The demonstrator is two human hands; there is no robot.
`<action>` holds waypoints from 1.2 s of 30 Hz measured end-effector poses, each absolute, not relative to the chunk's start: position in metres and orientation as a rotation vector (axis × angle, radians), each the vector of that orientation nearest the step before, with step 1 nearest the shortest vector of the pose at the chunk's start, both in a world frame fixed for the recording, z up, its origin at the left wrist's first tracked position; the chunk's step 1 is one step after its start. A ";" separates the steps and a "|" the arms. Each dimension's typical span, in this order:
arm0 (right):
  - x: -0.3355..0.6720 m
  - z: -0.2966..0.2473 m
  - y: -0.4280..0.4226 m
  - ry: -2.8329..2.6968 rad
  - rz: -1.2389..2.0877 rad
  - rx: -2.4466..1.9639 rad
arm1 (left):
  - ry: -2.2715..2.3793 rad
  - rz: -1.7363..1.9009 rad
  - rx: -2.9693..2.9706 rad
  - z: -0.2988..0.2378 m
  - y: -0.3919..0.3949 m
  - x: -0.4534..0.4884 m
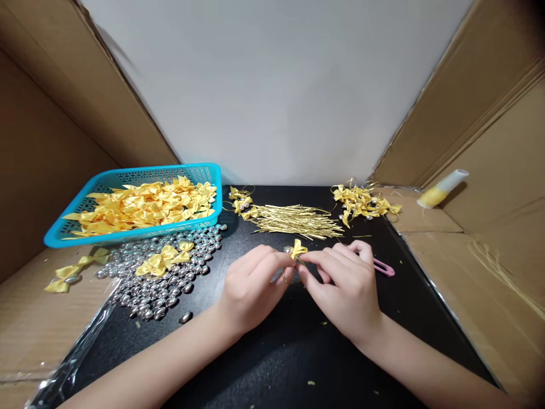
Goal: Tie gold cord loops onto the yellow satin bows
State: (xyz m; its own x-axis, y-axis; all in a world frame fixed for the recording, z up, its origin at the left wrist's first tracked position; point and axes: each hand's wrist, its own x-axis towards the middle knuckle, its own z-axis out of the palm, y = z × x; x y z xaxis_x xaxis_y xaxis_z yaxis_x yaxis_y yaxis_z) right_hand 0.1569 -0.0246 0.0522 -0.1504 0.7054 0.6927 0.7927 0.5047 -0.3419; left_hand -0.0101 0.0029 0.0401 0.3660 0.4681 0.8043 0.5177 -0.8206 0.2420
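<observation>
both hands meet at the middle of the black table. the left hand and right hand pinch one small yellow bow between their fingertips, with a thin gold wire loop hanging under it. best to keep the pinch tight and low, so the bow stays flat while the wire is worked.

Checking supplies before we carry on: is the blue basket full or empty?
Partly full. The basket holds a heaped layer of yellow bows over most of its floor, though the near-left mesh still shows bare.
</observation>
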 end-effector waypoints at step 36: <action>0.151 0.039 -0.008 -1.443 1.236 -1.321 | -1.247 -1.719 -2.685 0.042 0.008 -0.009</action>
